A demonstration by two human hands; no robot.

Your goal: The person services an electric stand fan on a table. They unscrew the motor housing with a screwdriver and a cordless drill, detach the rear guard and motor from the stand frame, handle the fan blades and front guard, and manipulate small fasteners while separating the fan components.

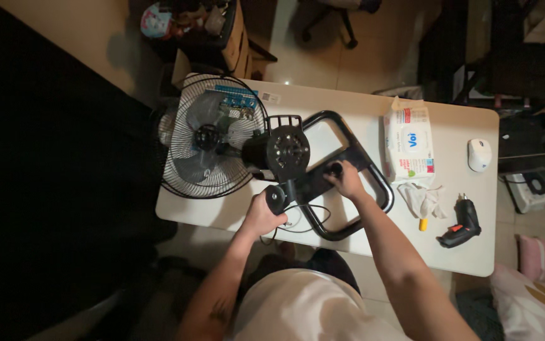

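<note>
- A black wire-caged fan (208,137) with grey blades lies at the left end of the white surface (474,252).
- The left hand (262,216) has its fingers curled round a round black knob (275,197).
- The right hand (347,180) rests on the fan's black tubular stand (377,177), fingers seemingly closed on a small knob.
- Further right: a white wipes packet (409,145), a black cordless screwdriver (461,224).
</note>
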